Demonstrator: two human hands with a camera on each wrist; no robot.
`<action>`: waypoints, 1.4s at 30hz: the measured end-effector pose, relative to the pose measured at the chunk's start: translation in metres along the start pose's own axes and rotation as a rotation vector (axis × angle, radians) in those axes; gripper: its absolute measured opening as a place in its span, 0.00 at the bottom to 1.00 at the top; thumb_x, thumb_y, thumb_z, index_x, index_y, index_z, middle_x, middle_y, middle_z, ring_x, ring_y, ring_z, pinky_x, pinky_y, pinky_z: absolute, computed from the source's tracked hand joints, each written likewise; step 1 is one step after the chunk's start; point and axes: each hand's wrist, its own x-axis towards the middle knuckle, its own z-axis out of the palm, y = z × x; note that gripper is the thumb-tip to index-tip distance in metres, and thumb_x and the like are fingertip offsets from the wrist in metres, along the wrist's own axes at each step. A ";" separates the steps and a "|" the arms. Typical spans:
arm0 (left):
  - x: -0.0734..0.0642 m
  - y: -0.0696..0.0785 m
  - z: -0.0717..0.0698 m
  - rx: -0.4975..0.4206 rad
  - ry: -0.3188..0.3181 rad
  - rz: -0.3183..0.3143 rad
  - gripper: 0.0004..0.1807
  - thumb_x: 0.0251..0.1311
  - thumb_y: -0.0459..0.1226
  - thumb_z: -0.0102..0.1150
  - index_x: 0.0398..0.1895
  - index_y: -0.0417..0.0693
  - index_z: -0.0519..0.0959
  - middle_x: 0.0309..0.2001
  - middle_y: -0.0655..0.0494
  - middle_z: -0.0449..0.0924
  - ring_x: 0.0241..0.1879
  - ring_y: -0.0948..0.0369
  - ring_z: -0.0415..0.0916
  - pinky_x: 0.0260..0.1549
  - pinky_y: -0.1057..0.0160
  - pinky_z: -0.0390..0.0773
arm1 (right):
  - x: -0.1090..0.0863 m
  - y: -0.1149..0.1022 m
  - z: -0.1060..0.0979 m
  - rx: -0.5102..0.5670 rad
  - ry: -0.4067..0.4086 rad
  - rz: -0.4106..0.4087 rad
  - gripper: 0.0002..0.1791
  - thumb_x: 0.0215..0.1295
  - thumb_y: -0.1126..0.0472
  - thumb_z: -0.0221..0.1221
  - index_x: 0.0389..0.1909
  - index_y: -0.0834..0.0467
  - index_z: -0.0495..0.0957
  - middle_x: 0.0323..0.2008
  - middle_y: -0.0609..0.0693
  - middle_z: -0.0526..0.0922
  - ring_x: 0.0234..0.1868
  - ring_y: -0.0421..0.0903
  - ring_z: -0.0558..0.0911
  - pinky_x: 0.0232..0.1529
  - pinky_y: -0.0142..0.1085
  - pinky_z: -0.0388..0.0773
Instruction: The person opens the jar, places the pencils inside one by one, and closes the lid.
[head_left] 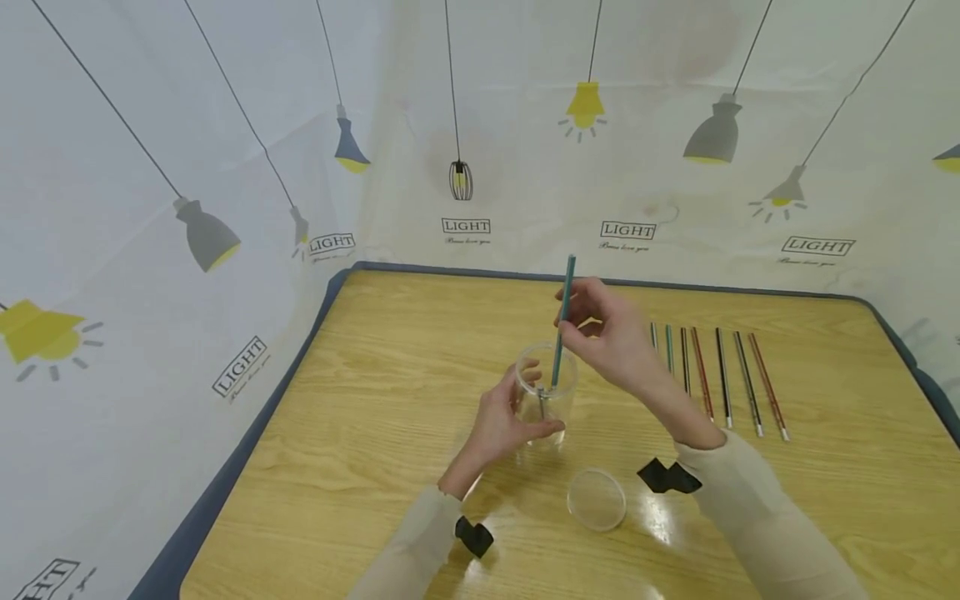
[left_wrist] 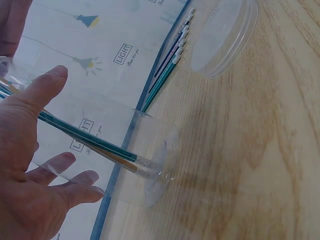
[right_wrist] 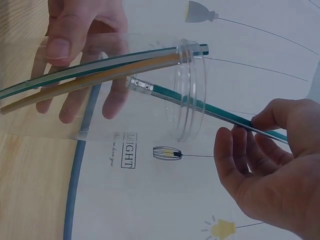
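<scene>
A clear plastic jar (head_left: 561, 412) stands upright near the middle of the table, and my left hand (head_left: 498, 423) grips it around the side, thumb in front and fingers behind. Inside lean a green pencil (left_wrist: 95, 136) and an orange-brown pencil (left_wrist: 112, 160), their eraser ends at the bottom. My right hand (head_left: 618, 342) pinches another teal-green pencil (head_left: 569, 283) between thumb and fingers above the jar. Held steeply, that pencil has its silver ferrule and eraser end (right_wrist: 141, 85) just inside the jar's mouth, as the right wrist view shows.
A round clear lid (head_left: 596, 500) lies on the table in front of the jar. To the right, several pencils, among them a red pencil (head_left: 768, 383), lie in a row with erasers toward me. A light-patterned sheet (head_left: 525, 200) hangs behind the table (head_left: 360, 433).
</scene>
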 end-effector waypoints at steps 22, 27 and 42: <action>0.002 -0.001 -0.001 0.014 -0.010 -0.001 0.44 0.48 0.36 0.80 0.69 0.46 0.66 0.69 0.48 0.69 0.65 0.53 0.70 0.61 0.42 0.68 | 0.000 0.017 0.008 -0.254 -0.218 -0.030 0.09 0.68 0.66 0.59 0.27 0.60 0.82 0.19 0.43 0.74 0.18 0.40 0.68 0.19 0.33 0.65; 0.002 -0.002 -0.001 0.001 -0.011 -0.009 0.45 0.48 0.35 0.80 0.70 0.46 0.66 0.68 0.48 0.69 0.65 0.55 0.70 0.62 0.44 0.68 | 0.001 0.015 0.007 -0.264 -0.254 -0.058 0.11 0.69 0.66 0.60 0.25 0.59 0.82 0.18 0.44 0.72 0.17 0.41 0.67 0.20 0.33 0.64; 0.001 -0.004 0.000 0.038 -0.001 0.010 0.45 0.47 0.37 0.81 0.68 0.53 0.66 0.66 0.49 0.72 0.64 0.54 0.72 0.60 0.42 0.70 | 0.001 0.018 -0.005 -0.209 -0.219 0.139 0.10 0.73 0.62 0.59 0.43 0.65 0.85 0.31 0.52 0.84 0.26 0.45 0.76 0.26 0.35 0.73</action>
